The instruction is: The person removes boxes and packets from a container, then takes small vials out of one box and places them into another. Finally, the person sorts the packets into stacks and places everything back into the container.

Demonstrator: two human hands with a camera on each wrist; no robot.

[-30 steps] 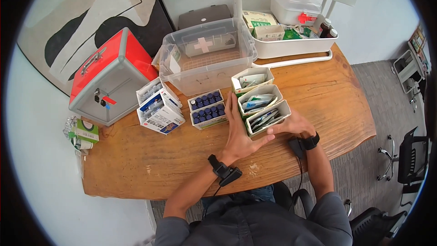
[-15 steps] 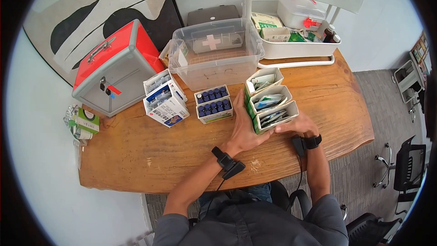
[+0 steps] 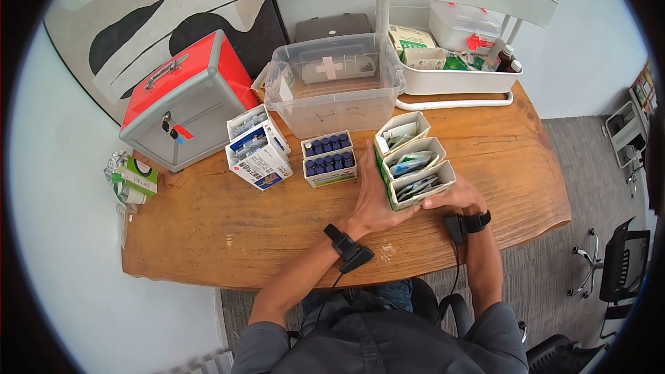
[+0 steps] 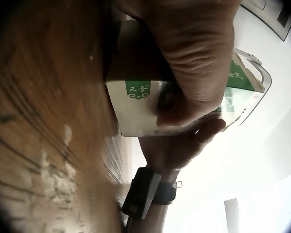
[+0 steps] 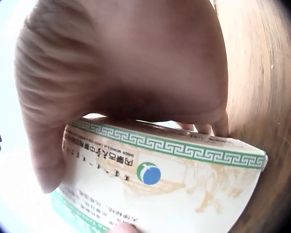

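Note:
Three cartons without lids (image 3: pixel 422 195) stand pressed together in a row on the wooden table, with flat packets inside. The left hand (image 3: pixel 377 204) lies along their left side, its thumb bent across the near face. At the near right corner, the right hand (image 3: pixel 463 197) grips the nearest carton. In the left wrist view, the left thumb presses a white and green carton face (image 4: pixel 138 109), with the right hand (image 4: pixel 167 150) beyond. The right wrist view shows the right hand (image 5: pixel 126 58) holding a printed carton side (image 5: pixel 199 189); its far fingers are partly hidden.
Left of the hands stand cartons of blue-capped vials (image 3: pixel 330 179) and cartons of packets (image 3: pixel 267 166). Behind are a clear bin (image 3: pixel 329 114), a red and grey case (image 3: pixel 201 125) and a white rack tray (image 3: pixel 457 83). Green packaging (image 3: pixel 140 176) sits at far left.
The head view has shifted. Relative to the vial cartons, both hands and the three cartons have moved slightly right and toward the person. Both hands keep their hold.

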